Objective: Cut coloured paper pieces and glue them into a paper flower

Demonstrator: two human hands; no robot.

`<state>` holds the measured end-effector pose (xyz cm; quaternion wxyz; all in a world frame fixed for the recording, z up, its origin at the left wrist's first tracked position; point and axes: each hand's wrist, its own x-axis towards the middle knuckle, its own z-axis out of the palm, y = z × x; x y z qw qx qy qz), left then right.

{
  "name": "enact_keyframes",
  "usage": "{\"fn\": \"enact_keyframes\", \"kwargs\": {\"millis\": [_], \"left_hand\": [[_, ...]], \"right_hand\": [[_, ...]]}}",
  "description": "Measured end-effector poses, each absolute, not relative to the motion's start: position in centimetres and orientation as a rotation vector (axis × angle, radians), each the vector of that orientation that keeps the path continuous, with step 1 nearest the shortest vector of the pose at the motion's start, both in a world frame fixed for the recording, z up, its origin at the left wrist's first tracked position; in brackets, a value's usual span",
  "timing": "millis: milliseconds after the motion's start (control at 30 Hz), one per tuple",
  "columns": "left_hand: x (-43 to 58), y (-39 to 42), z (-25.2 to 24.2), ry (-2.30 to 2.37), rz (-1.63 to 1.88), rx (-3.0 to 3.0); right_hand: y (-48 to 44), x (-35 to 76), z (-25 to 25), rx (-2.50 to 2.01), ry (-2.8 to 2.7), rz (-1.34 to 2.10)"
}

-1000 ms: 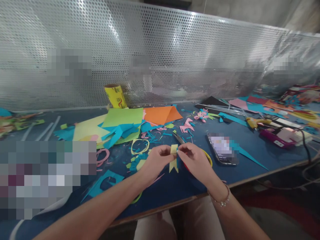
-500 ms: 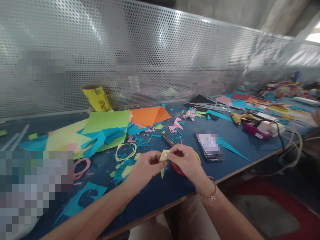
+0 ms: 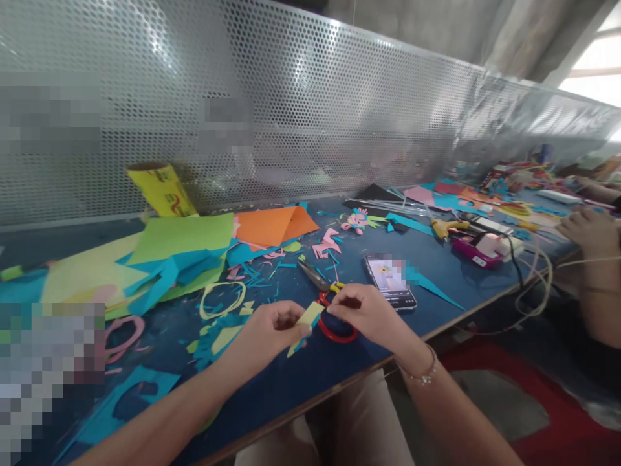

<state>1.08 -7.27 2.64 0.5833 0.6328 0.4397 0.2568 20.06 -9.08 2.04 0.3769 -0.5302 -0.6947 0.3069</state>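
My left hand (image 3: 277,329) pinches a folded pale yellow paper strip (image 3: 310,314), with a bit of blue showing along its lower edge. My right hand (image 3: 366,316) has thumb and forefinger closed at the strip's upper right end. Under and beside the right hand lie scissors (image 3: 338,333) with red and yellow handles, their blades pointing away to the upper left. A blue fringed paper piece with a yellow centre (image 3: 220,342) lies left of my left hand, partly behind the wrist.
A lit phone (image 3: 391,285) lies right of the scissors. Coloured paper sheets (image 3: 189,236) and a yellow tape roll (image 3: 162,191) stand along the perforated metal panel (image 3: 291,110). Paper scraps are scattered about. Farther right are a yellow glue gun (image 3: 449,228) and another person's hand (image 3: 589,230).
The view has swung right, bringing another person's arm in. My right hand has shifted rightward relative to the strip, uncovering more of the strip and the scissors' handles.
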Motion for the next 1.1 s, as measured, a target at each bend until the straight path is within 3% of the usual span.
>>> {"fn": "enact_keyframes", "kwargs": {"millis": [233,500,833,1100], "left_hand": [[0.6,-6.8,2.0,1.098,0.71,1.668],[1.3,-9.5,1.2,1.114,0.54,2.091],[1.1,-10.1,1.6,1.238,0.045,2.708],[-0.1,-7.7,2.7,1.456,0.272,2.645]], "right_hand": [[-9.3,22.6,1.4,-1.477,-1.725,0.671],[-9.2,23.6,2.0,-1.619,-1.641,0.579],[-7.3,22.8,5.6,-1.572,-1.821,0.178],[-3.4,18.0,8.4,-1.348,-2.038,0.181]]}}
